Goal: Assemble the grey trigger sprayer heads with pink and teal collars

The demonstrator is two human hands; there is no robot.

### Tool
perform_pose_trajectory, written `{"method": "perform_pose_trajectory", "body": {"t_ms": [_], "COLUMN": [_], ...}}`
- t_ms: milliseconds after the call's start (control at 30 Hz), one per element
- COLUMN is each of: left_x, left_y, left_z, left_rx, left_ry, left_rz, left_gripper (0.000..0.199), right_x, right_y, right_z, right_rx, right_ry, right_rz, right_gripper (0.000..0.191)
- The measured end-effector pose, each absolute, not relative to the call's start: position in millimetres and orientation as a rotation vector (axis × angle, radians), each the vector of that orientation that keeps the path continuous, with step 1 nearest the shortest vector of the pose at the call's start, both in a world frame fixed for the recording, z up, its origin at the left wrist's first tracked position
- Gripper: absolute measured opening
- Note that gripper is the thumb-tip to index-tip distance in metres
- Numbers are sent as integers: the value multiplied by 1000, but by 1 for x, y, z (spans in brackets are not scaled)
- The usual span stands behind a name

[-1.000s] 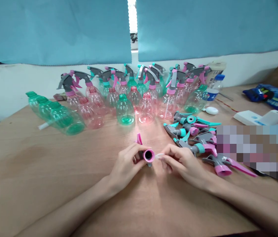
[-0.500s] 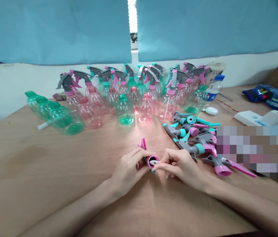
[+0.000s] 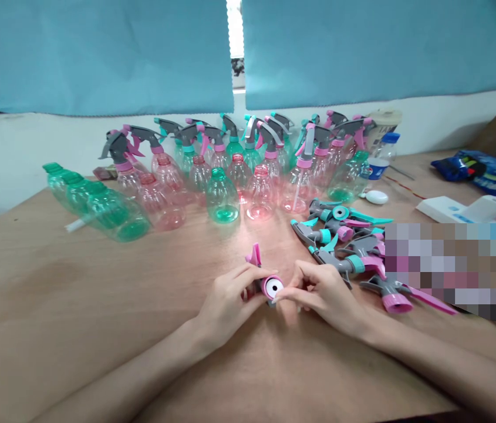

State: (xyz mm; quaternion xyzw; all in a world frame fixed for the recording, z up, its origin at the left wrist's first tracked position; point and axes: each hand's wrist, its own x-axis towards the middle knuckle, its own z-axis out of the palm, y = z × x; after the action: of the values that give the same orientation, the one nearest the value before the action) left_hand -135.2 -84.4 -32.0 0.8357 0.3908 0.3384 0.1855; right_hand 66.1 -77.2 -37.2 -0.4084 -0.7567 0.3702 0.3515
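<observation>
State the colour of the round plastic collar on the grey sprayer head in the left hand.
Pink; the round plastic collar shows best in the head view.

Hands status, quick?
Left hand gripping pink-and-grey trigger sprayer head. Right hand at its pink collar. Loose sprayer heads just beyond right hand.
</observation>
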Motion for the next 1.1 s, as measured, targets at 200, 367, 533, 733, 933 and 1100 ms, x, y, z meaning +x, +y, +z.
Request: {"method": "perform_pose_trajectory", "body": {"t_ms": [200, 367, 533, 733, 933, 1100], "left_x": [-136, -136, -137, -137, -137, -136], "left_y": [-84, -84, -84, -84, -84, -85], "left_z": [-31, -32, -32, -31, -32, -30], "left_rx": [2349, 2327, 2301, 2287, 2296, 2307], "left_ry": [1111, 1115, 1126, 1125, 1121, 1143], "left_rz": [951, 951, 937, 922, 913, 884], "left_gripper": [18, 19, 21, 23, 26, 22], "right_x": [67, 67, 65, 63, 61, 63], "right_y": [-74, -76, -79, -77, -74, -70], "right_z": [-42, -42, -43, -44, -44, -42], "right_rx": [-1067, -917, -831, -839, -918, -949], "right_ry": [-1912, -1922, -1978, -1948, -1884, -1772], "right_rz": [848, 904, 1007, 1071, 1022, 953], "right_gripper": [36, 24, 12, 8, 12, 18]}}
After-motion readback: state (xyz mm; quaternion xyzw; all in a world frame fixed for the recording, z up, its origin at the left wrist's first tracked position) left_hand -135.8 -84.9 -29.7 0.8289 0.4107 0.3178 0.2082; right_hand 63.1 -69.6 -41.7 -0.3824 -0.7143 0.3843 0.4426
